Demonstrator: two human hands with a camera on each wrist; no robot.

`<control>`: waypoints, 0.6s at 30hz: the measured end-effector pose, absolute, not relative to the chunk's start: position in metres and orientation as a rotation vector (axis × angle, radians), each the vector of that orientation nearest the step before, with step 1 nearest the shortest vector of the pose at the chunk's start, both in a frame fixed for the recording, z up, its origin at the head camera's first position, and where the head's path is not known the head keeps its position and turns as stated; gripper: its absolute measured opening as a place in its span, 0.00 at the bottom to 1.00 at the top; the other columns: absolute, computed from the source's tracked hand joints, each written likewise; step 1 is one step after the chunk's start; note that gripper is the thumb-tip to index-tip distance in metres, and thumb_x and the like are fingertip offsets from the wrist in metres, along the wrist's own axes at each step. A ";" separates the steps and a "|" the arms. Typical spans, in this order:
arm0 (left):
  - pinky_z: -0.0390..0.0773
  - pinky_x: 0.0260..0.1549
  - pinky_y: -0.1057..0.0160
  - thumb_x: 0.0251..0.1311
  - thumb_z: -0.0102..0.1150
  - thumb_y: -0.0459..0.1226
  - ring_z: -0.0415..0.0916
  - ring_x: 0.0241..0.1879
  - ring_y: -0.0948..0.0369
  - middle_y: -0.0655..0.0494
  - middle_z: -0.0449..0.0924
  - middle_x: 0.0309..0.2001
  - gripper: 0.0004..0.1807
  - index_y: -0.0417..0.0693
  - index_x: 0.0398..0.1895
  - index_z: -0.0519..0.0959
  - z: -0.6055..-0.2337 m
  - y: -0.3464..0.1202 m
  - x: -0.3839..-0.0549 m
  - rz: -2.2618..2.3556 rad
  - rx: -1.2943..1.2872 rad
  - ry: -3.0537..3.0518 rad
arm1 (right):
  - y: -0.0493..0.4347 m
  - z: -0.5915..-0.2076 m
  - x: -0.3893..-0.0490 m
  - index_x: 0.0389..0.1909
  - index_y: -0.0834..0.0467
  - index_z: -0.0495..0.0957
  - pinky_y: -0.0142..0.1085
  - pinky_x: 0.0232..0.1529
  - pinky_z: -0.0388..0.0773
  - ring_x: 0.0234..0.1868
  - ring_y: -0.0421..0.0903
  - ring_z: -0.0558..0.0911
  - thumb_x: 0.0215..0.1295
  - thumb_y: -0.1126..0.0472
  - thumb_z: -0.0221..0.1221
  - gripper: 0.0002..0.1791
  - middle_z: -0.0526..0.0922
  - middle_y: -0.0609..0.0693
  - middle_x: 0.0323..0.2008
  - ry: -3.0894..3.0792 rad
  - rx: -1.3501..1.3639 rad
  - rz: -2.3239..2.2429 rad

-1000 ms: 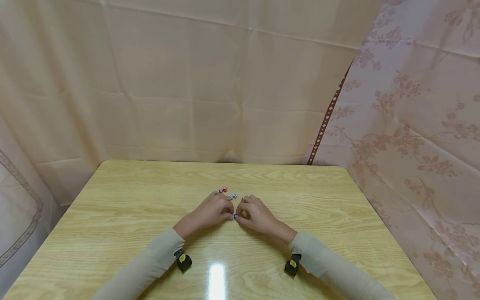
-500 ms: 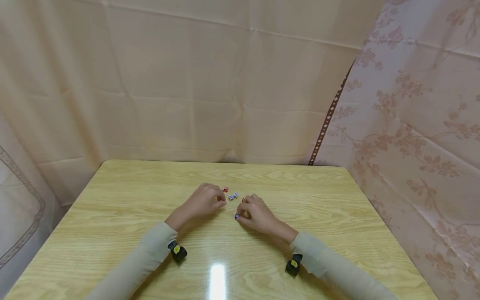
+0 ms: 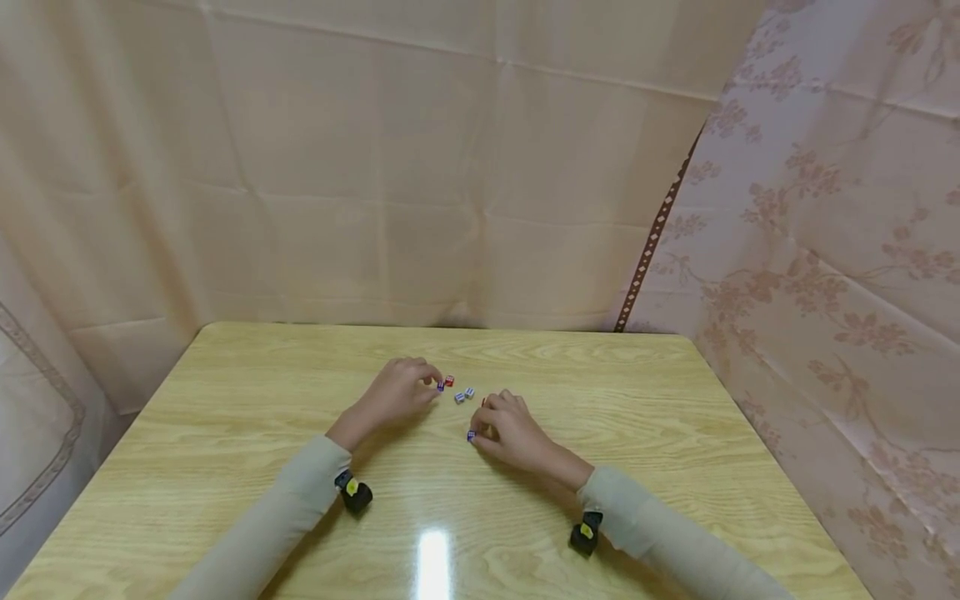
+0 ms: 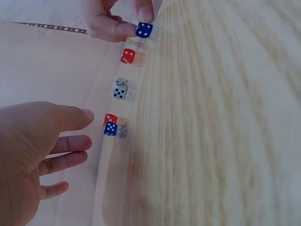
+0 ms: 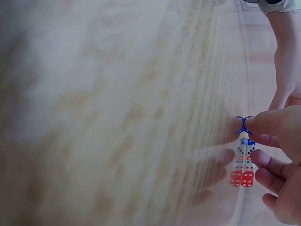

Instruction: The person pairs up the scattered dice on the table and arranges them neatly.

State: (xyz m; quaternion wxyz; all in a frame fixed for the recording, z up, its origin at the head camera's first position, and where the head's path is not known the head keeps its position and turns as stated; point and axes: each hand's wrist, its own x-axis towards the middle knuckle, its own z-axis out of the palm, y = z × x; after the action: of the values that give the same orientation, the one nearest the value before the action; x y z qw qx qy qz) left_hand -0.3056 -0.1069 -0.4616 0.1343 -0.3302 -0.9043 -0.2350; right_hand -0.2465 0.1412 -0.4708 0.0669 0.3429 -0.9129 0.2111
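My right hand pinches a blue die between thumb and finger, low over the wooden table; in the left wrist view this blue die shows white pips. My left hand reaches toward a second blue die, its fingers parted and apart from it in the left wrist view. Right behind that die sits a red die. Two white dice lie between the hands. Another red die stands near my right hand, mostly hidden by it in the head view.
A beige curtain hangs behind the table's far edge. On the right side is a pink flowered cloth. Each wrist wears a black camera.
My left hand has let go of the front blue die and moved left and away, to beside the other blue die. The right hand stays where it was, still pinching its die.
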 end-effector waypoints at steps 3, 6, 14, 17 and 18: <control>0.80 0.42 0.50 0.58 0.70 0.34 0.81 0.36 0.55 0.51 0.85 0.35 0.09 0.44 0.41 0.86 -0.463 -0.108 -0.308 -0.673 -0.947 -2.611 | 0.141 -0.471 -0.247 0.35 0.50 0.85 0.38 0.46 0.60 0.37 0.40 0.63 0.62 0.57 0.70 0.04 0.78 0.46 0.35 -2.764 1.029 0.637; 0.81 0.40 0.53 0.58 0.69 0.33 0.81 0.36 0.55 0.50 0.84 0.36 0.09 0.44 0.42 0.86 -0.464 -0.108 -0.311 -0.674 -0.942 -2.621 | 0.142 -0.471 -0.248 0.35 0.50 0.85 0.38 0.46 0.59 0.37 0.40 0.63 0.63 0.57 0.70 0.04 0.77 0.45 0.34 -2.774 1.030 0.637; 0.81 0.42 0.55 0.61 0.67 0.34 0.81 0.38 0.57 0.51 0.84 0.38 0.10 0.44 0.45 0.85 -0.466 -0.104 -0.315 -0.710 -0.893 -2.739 | 0.142 -0.469 -0.250 0.34 0.51 0.85 0.37 0.44 0.56 0.36 0.40 0.62 0.61 0.58 0.71 0.04 0.76 0.45 0.32 -2.798 1.034 0.685; 0.80 0.41 0.56 0.61 0.67 0.34 0.80 0.38 0.58 0.52 0.84 0.38 0.10 0.44 0.45 0.85 -0.469 -0.102 -0.316 -0.759 -0.850 -2.797 | 0.141 -0.467 -0.250 0.34 0.50 0.85 0.37 0.44 0.55 0.36 0.40 0.62 0.61 0.58 0.71 0.04 0.77 0.46 0.32 -2.821 1.029 0.698; 0.80 0.41 0.56 0.61 0.67 0.34 0.80 0.38 0.58 0.52 0.84 0.38 0.10 0.45 0.45 0.85 -0.470 -0.101 -0.316 -0.770 -0.840 -2.810 | 0.140 -0.466 -0.249 0.34 0.50 0.85 0.37 0.44 0.55 0.36 0.41 0.62 0.61 0.58 0.71 0.04 0.77 0.45 0.32 -2.834 1.026 0.695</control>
State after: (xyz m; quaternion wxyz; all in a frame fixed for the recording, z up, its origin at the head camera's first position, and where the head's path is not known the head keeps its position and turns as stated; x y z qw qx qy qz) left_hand -0.3164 -0.1009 -0.4705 0.0547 -0.2768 -0.9253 -0.2536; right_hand -0.2495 0.1404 -0.4659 0.0244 0.3315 -0.9160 0.2247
